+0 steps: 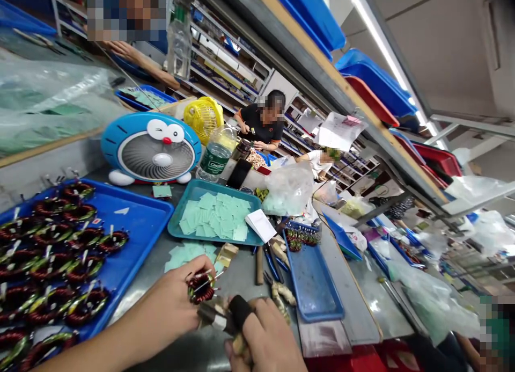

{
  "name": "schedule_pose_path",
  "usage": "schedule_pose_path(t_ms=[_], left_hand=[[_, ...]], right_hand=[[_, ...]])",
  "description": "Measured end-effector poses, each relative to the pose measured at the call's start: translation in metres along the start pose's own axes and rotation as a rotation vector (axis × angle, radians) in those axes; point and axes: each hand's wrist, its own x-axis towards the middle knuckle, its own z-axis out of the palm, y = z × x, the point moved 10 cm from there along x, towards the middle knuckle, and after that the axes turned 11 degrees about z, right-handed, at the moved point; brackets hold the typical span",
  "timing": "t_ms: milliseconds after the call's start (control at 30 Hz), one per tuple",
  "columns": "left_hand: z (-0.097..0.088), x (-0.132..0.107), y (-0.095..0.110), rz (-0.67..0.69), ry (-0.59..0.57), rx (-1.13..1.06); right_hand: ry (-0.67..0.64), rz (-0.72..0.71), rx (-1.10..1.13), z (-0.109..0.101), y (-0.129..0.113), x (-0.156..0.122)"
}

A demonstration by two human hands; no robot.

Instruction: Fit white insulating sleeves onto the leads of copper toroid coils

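Note:
My left hand (177,294) pinches a small ring coil (202,287) wound with dark red wire, with pale wire ends sticking out. Closed around the handles of a pair of pliers (215,315), my right hand (270,334) wears a black wrap on one finger. The jaws of the pliers lie close under the coil; whether they touch it I cannot tell. Similar ring coils (52,259) fill the blue tray (155,213) at the left. Light green paper squares (217,213) lie in a teal tray (177,230) beyond my hands.
A blue cartoon-face fan (151,146), a large plastic bottle (215,160) and a phone (238,174) stand behind the trays. Hand tools (273,262) lie right of centre beside a long blue tray (317,286) holding small coils. A shelf runs overhead; co-workers sit farther back.

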Motion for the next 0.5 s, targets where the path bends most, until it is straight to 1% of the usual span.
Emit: schedule_pose_path(t_ms=[67, 233, 300, 367, 433, 467, 500], left_hand=[[-0.004, -0.005, 0.009, -0.029, -0.002, 0.051], [-0.013, -0.013, 0.025, -0.104, -0.019, 0.250], [-0.015, -0.015, 0.030, -0.118, -0.017, 0.318], [-0.016, -0.016, 0.035, -0.133, -0.009, 0.359], [-0.014, -0.019, 0.041, -0.153, -0.009, 0.367], [-0.012, -0.020, 0.044, -0.162, -0.014, 0.358], [-0.008, -0.022, 0.048, -0.168, -0.020, 0.341]], right_hand=[[-0.010, 0.011, 0.006, 0.003, -0.003, 0.004], [-0.152, -0.175, 0.083, 0.009, -0.008, 0.009], [-0.177, -0.201, 0.107, 0.011, -0.004, 0.011], [-0.174, -0.191, 0.128, 0.012, 0.004, 0.012], [-0.185, -0.143, 0.176, 0.012, 0.018, 0.010], [-0.210, -0.093, 0.235, 0.014, 0.028, 0.007], [-0.269, -0.020, 0.329, 0.020, 0.040, 0.001]])
